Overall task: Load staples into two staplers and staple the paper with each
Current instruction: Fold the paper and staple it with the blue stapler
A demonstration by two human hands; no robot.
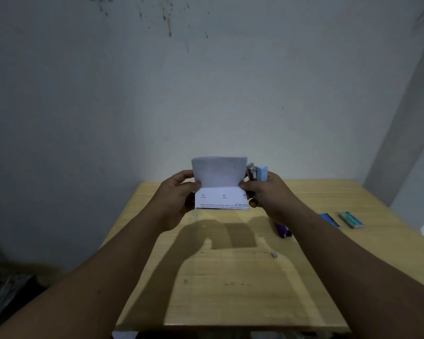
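Observation:
A folded white printed paper (219, 182) is held up above the wooden table (230, 277). My left hand (179, 196) pinches its left edge with thumb in front. My right hand (267, 192) grips a light blue stapler (258, 172), which stands upright at the paper's right edge, while its thumb presses the paper's right side. A purple stapler (283, 231) lies on the table, partly hidden behind my right forearm.
Two small staple boxes lie at the table's right side: a blue one (329, 219) and a green one (351, 219). A small grey bit (274, 254) sits on the tabletop. A grey wall stands behind the table; dark clutter lies on the floor at left.

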